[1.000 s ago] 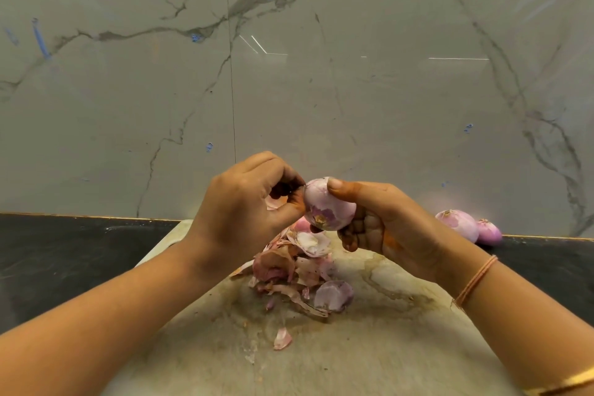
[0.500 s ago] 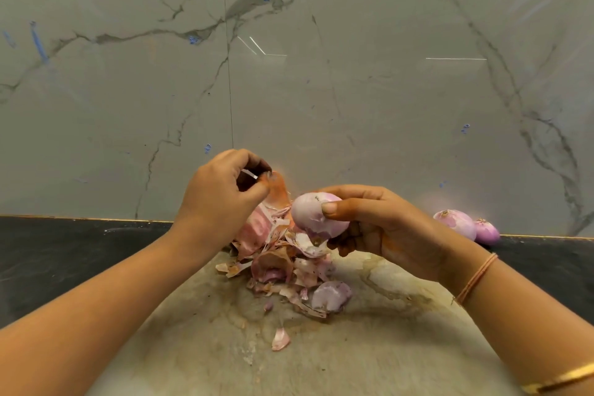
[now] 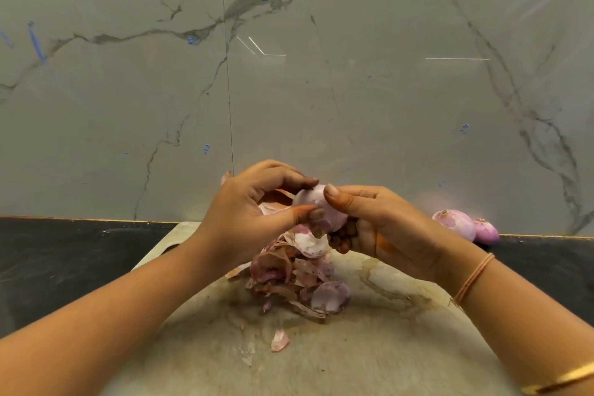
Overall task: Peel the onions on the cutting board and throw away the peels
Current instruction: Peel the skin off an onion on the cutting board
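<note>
A pale pink onion [image 3: 323, 207] is held in the air above the stained round cutting board [image 3: 369, 347]. My right hand [image 3: 379, 225] grips it from the right, thumb across its top. From the left, my left hand [image 3: 254, 212] pinches the onion's skin between thumb and fingers. Under both hands, a heap of pink and brown peels [image 3: 295, 273] lies on the board, with one loose peel [image 3: 279, 340] nearer to me.
Two peeled onions [image 3: 463, 224] lie on the dark countertop [image 3: 64, 260] at the right, against the marble wall [image 3: 289, 74]. The counter flanks the board on both sides.
My left hand had drawn away to the left with a strip of peel; now it is back at the onion and pinches it again. The right hand kept its grip.
</note>
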Action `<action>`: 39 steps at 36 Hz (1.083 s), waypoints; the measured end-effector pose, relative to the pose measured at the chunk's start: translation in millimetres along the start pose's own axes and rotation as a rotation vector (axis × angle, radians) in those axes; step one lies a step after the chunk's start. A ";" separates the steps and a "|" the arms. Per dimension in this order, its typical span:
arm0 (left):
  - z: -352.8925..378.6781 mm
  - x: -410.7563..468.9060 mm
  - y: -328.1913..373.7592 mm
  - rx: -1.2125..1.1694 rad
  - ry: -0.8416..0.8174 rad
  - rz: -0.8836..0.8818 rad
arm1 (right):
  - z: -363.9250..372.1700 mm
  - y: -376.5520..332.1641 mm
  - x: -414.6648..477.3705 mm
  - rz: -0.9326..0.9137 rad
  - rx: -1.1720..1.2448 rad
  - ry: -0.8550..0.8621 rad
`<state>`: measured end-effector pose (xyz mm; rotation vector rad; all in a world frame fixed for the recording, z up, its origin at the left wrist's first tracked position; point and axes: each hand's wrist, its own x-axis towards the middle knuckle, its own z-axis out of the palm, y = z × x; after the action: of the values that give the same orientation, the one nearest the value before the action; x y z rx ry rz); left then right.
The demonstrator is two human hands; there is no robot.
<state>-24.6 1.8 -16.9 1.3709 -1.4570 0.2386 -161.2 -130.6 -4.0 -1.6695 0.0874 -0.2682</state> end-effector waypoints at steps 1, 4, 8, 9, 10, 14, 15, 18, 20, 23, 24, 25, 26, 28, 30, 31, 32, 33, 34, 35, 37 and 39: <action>1.3 -0.1 0.2 -0.069 0.012 -0.049 | 0.1 0.0 -0.1 0.003 -0.009 0.002; 3.6 1.2 1.4 -0.197 0.071 -0.143 | 1.3 1.2 0.4 0.014 -0.042 0.004; 3.2 1.6 4.2 -0.261 0.154 -0.241 | 3.5 1.1 0.8 -0.006 -0.066 0.028; 3.0 1.6 4.0 -0.257 0.176 -0.275 | 3.3 0.2 0.1 -0.011 -0.062 0.034; 2.7 1.8 1.3 -0.232 0.198 -0.307 | 2.7 -0.6 -0.3 -0.011 -0.056 0.038; -0.5 2.8 -9.6 -0.025 0.274 -0.359 | 1.0 -2.5 -1.9 0.013 -0.006 0.042; -1.5 3.1 -9.9 0.002 0.285 -0.359 | 0.9 -2.4 -1.9 0.022 0.007 0.044; -4.8 3.8 -10.3 0.015 0.286 -0.352 | 1.2 -2.2 -1.5 0.049 0.041 0.047; -5.5 2.9 -8.9 0.023 0.239 -0.307 | 0.9 -2.1 -0.9 0.071 0.047 0.072; -3.9 0.6 -3.4 0.054 0.180 -0.263 | 0.5 -2.2 0.3 0.090 0.051 0.115; -3.2 -0.4 -1.8 0.063 0.167 -0.257 | 0.2 -2.1 1.0 0.091 0.062 0.126; -2.5 -0.7 -0.3 0.066 0.160 -0.250 | 0.0 -1.8 1.9 0.092 0.073 0.138; -2.0 -0.7 0.8 0.078 0.153 -0.239 | 0.1 -1.8 2.4 0.093 0.084 0.152; -2.0 -0.9 3.6 0.106 0.124 -0.240 | -0.1 -1.3 3.8 0.095 0.115 0.173; -1.8 -0.6 7.1 0.119 0.100 -0.234 | -0.1 -1.2 4.7 0.096 0.145 0.178; -1.7 -0.7 7.1 0.118 0.086 -0.218 | 0.1 -1.2 4.8 0.095 0.154 0.175; -1.3 -1.0 6.4 0.132 0.078 -0.193 | 0.1 -1.1 4.9 0.094 0.159 0.170; -1.2 -1.7 5.9 0.152 0.076 -0.177 | 0.1 -0.9 4.8 0.094 0.163 0.163; -1.1 -2.3 5.6 0.153 0.067 -0.169 | 0.2 -0.7 4.7 0.094 0.163 0.157; -0.8 -2.7 6.6 0.146 0.058 -0.172 | 0.2 -0.5 4.8 0.093 0.159 0.152; 1.1 -2.4 9.0 0.093 0.047 -0.190 | 0.2 -0.3 4.6 0.083 0.134 0.146; 2.4 -2.0 11.6 0.032 0.022 -0.225 | 1.0 -0.3 4.6 0.072 0.103 0.132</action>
<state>-35.7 4.9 -13.7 1.5391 -1.2730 0.1326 -156.5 -130.6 -3.3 -1.5425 0.2282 -0.3234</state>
